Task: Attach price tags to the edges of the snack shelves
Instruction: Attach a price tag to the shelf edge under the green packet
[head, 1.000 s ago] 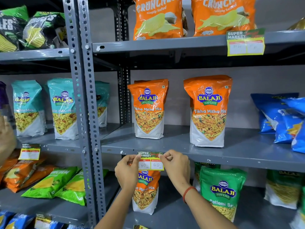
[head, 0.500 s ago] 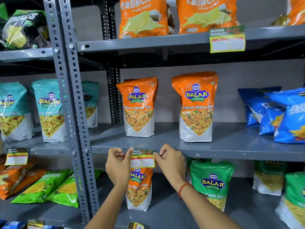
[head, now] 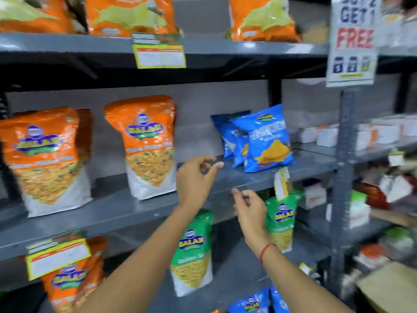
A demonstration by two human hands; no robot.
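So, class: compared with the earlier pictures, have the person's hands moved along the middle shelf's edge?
Yes. Both the left hand and right hand have left the price tag and moved rightward along the shelf edge, towards the blue packets.

We are facing the middle shelf [head: 117, 213], where two mix pouches [head: 149, 147] are standing to the left and chip bags [head: 268, 141] are leaning to the right. A price tag [head: 58, 258] is hanging from that shelf's front edge at the left, another tag [head: 281, 184] at the right. Our left hand [head: 194, 179] and right hand [head: 250, 211] are reaching between them, the left higher, over the shelf.
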